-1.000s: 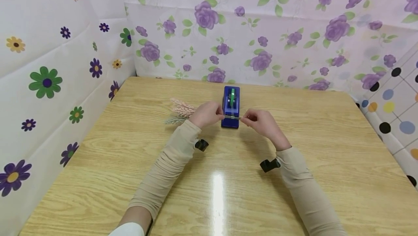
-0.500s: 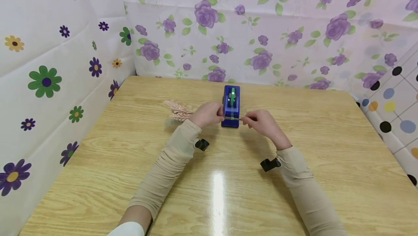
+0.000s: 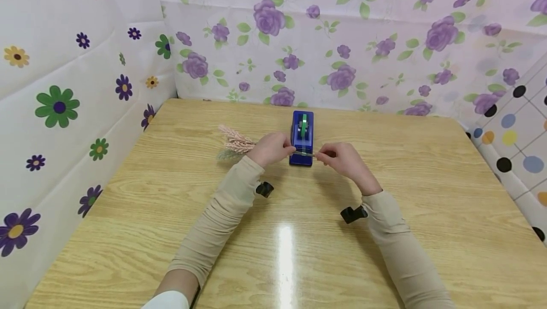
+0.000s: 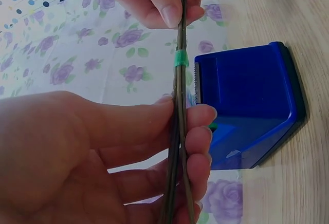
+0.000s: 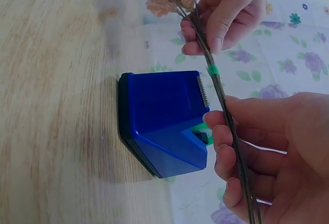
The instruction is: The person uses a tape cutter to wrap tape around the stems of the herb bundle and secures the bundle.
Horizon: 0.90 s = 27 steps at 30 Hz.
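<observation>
Both hands hold a thin bunch of dried-look flowers level in front of the tape dispenser's toothed edge. Its pink and pale green heads (image 3: 237, 142) stick out left of my left hand (image 3: 271, 148), which pinches the dark stems (image 5: 226, 106) near the heads. My right hand (image 3: 342, 157) grips the lower stems between thumb and curled fingers. A band of green tape (image 4: 181, 58) is wrapped round the stems between the hands. Behind them, the blue tape dispenser (image 3: 302, 133) stands on the table, with a green roll (image 3: 304, 126) in it and a clear strip running toward the stems.
The wooden table (image 3: 384, 252) stretches around the hands. Flowered cloth (image 3: 363, 38) hangs behind it, with more patterned cloth at the left and right. A dark wrist camera (image 3: 265, 189) sits on the left wrist, another camera (image 3: 353, 215) on the right.
The flower heads have shifted and turned slightly, dipping left and then coming back up, as the stems roll between the fingers. Both hands and the dispenser stay in nearly the same place.
</observation>
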{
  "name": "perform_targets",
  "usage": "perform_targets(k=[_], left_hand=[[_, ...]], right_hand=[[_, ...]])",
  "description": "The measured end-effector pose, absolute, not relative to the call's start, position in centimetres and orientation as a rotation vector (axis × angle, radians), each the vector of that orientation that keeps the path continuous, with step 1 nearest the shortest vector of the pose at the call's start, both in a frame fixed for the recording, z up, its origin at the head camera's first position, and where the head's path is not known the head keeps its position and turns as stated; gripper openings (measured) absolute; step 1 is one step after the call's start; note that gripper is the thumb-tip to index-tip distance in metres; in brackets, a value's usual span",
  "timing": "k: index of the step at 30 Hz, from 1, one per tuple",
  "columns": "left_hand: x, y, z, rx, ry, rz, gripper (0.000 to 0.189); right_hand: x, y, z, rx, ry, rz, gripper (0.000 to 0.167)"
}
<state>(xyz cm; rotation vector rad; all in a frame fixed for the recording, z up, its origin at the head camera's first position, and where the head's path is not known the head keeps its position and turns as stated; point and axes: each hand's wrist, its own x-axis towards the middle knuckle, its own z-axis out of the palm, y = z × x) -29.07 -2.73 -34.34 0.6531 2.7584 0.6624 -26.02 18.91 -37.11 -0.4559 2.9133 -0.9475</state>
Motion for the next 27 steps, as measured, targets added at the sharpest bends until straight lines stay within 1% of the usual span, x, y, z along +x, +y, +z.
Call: perform_targets(k=[16,18,23,27], left_hand=[[-29.13,-2.17,-34.90,0.644,2.773,0.645,0.017],[-29.17,-2.15,-34.94,0.652,2.776,0.639,0.017],[-29.17,-2.21,-34.92,0.674,2.787,0.636,0.016],[-29.09,-2.30,-34.89,0.701,2.793,0.630,0.014]], right_hand=[[-25.96,18.89,-37.67,-0.446,3.020,-0.966,0.012],[-26.01,18.89,-37.71,-0.446,3.016,-0.966,0.014],[-26.13,18.84,-37.63,-0.442,2.998,-0.969,0.025],[-26.16,18.90,-37.51,-0.448,2.984,-0.943,0.029]])
